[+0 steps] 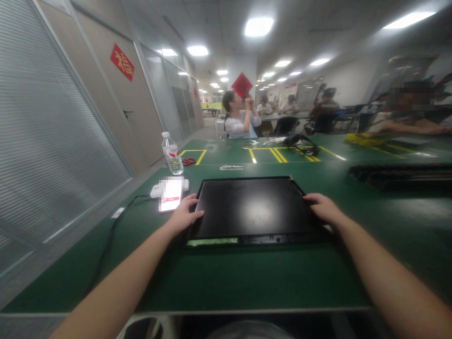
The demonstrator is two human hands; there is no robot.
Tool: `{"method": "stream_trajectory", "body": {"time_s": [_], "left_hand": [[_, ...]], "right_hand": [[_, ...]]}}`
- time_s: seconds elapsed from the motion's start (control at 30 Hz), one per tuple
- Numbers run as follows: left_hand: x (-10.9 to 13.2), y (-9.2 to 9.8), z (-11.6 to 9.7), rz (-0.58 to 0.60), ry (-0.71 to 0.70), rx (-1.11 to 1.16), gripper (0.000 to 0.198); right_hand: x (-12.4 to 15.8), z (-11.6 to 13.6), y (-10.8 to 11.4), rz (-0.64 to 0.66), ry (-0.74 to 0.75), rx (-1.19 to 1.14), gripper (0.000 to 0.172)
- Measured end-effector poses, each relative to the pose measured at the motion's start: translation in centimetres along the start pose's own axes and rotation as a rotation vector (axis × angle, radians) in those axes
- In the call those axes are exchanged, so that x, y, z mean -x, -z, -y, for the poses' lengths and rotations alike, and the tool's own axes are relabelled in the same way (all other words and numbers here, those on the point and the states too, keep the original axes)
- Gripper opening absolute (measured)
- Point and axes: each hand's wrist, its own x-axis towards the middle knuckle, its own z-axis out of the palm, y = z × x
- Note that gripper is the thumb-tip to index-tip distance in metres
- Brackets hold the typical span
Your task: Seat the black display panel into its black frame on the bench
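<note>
A black flat monitor screen lies face up on the green table, with a lamp's glare on its glossy surface. Along its near edge runs a bare strip, part of it light green. My left hand grips the left edge, thumb over the top of the frame. At the right edge, my right hand holds the frame near its far corner; its fingertips are partly hidden. Just left of my left hand is a phone with a lit screen, beside a white power strip.
A water bottle and red-handled scissors stand behind the phone. A black cable crosses the table's left side. Long black parts lie at right, headphones at the back. A person sits across the table.
</note>
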Motion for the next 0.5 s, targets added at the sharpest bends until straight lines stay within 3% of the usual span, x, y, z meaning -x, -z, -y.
{"method": "stream_trajectory", "body": {"time_s": [0.5], "left_hand": [[0.13, 0.08, -0.37, 0.030, -0.025, -0.090, 0.052]], "right_hand": [[0.10, 0.74, 0.30, 0.031, -0.026, 0.046, 0.052]]}}
